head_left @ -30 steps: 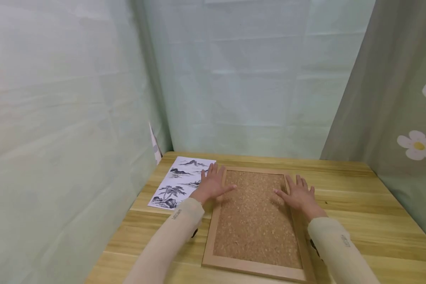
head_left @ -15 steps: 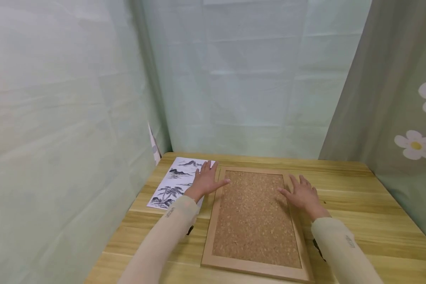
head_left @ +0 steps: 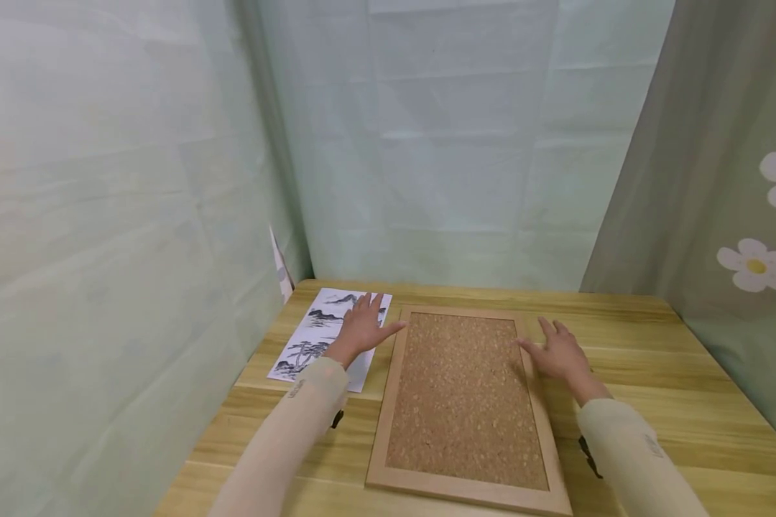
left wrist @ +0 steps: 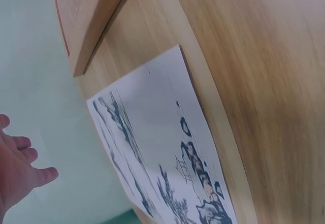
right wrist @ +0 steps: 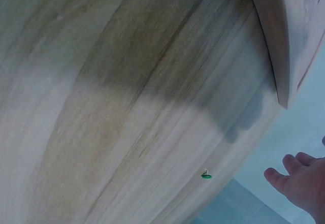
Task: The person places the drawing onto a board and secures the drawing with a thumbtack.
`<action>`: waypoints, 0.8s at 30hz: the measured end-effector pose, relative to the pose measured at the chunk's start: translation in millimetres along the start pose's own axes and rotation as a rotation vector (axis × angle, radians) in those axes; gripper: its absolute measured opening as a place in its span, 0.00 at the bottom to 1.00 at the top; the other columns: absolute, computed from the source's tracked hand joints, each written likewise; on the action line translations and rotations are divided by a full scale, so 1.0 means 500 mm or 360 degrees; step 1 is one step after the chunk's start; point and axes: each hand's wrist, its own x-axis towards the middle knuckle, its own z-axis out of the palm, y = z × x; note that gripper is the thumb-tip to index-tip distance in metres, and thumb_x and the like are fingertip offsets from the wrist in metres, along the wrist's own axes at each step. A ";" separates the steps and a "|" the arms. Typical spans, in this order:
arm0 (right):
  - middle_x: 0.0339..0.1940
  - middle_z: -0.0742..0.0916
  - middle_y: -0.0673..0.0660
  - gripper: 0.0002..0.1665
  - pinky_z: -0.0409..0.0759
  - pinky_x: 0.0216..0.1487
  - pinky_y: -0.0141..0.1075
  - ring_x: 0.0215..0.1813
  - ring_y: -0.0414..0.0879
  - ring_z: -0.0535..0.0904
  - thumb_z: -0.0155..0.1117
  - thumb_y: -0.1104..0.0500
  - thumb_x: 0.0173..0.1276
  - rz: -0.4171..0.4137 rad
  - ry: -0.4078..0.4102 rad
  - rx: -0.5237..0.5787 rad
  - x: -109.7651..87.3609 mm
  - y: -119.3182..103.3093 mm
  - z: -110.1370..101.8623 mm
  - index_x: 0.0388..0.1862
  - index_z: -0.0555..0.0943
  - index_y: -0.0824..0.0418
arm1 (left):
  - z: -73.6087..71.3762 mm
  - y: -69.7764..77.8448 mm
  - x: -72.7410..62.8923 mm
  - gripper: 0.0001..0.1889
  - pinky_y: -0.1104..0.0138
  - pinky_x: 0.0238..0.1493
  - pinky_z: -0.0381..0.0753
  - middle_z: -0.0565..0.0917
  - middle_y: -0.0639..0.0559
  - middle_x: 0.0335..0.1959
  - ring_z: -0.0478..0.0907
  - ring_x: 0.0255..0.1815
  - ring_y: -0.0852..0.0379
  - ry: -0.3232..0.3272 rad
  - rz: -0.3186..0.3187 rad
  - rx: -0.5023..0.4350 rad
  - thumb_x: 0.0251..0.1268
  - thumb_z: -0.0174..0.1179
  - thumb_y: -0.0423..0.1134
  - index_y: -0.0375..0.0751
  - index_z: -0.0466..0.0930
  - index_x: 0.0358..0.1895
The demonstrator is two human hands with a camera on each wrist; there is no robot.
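Observation:
A cork board (head_left: 467,402) with a pale wooden frame lies flat at the middle of the wooden table (head_left: 659,402). To its left is a white sheet of paper (head_left: 363,373) printed with black ink landscapes of mountains and trees. My left hand (head_left: 361,329) hovers over the sheet with fingers spread, its thumb pointing to the board's left edge. By the board's right edge my right hand (head_left: 559,355) is held up, fingers apart and holding nothing. A small green thumbtack (right wrist: 206,175) lies on the table in the right wrist view, point up.
Light green fabric (head_left: 453,158) hangs behind the table and along its left side. On the right hangs a grey-green curtain (head_left: 672,179) with white flowers. Bare tabletop (head_left: 685,345) extends right of the board.
My left hand has moved left off the board's frame and over the sheet. My right hand has drawn right, away from the cork. The board and sheet stay in place.

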 end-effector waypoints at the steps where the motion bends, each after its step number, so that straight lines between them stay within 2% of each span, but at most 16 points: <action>1: 0.73 0.53 0.83 0.51 0.57 0.62 0.74 0.70 0.81 0.50 0.48 0.36 0.76 0.0009 0.0006 0.0024 -0.001 0.000 -0.002 0.78 0.49 0.72 | -0.002 -0.004 0.000 0.50 0.40 0.72 0.50 0.49 0.34 0.79 0.45 0.79 0.36 0.0003 -0.0005 -0.0016 0.66 0.51 0.70 0.39 0.48 0.80; 8: 0.73 0.54 0.83 0.52 0.55 0.65 0.71 0.70 0.80 0.52 0.44 0.34 0.77 0.0046 0.0040 0.0176 -0.011 0.006 -0.014 0.78 0.47 0.73 | -0.017 -0.032 -0.008 0.48 0.40 0.72 0.50 0.50 0.33 0.79 0.45 0.78 0.35 0.0025 -0.0061 -0.0164 0.68 0.54 0.65 0.37 0.47 0.79; 14: 0.73 0.55 0.82 0.49 0.54 0.66 0.70 0.71 0.78 0.51 0.45 0.37 0.79 0.0049 0.0065 0.0294 -0.018 0.018 -0.024 0.78 0.49 0.74 | -0.031 -0.061 -0.018 0.47 0.42 0.72 0.52 0.51 0.34 0.78 0.47 0.78 0.37 0.0035 -0.0136 -0.0271 0.69 0.54 0.63 0.38 0.46 0.80; 21: 0.72 0.57 0.83 0.49 0.63 0.61 0.68 0.67 0.78 0.60 0.43 0.36 0.79 0.0082 0.0080 0.0385 -0.027 0.030 -0.039 0.77 0.49 0.74 | -0.047 -0.098 -0.025 0.48 0.42 0.72 0.53 0.55 0.33 0.77 0.49 0.77 0.35 0.0093 -0.0170 -0.0351 0.68 0.56 0.63 0.36 0.49 0.79; 24: 0.71 0.58 0.83 0.49 0.64 0.61 0.68 0.68 0.78 0.59 0.42 0.36 0.79 0.0091 0.0083 0.0418 -0.029 0.036 -0.042 0.77 0.50 0.75 | -0.053 -0.113 -0.027 0.47 0.42 0.72 0.53 0.56 0.32 0.76 0.50 0.77 0.34 0.0104 -0.0171 -0.0391 0.68 0.57 0.62 0.34 0.50 0.78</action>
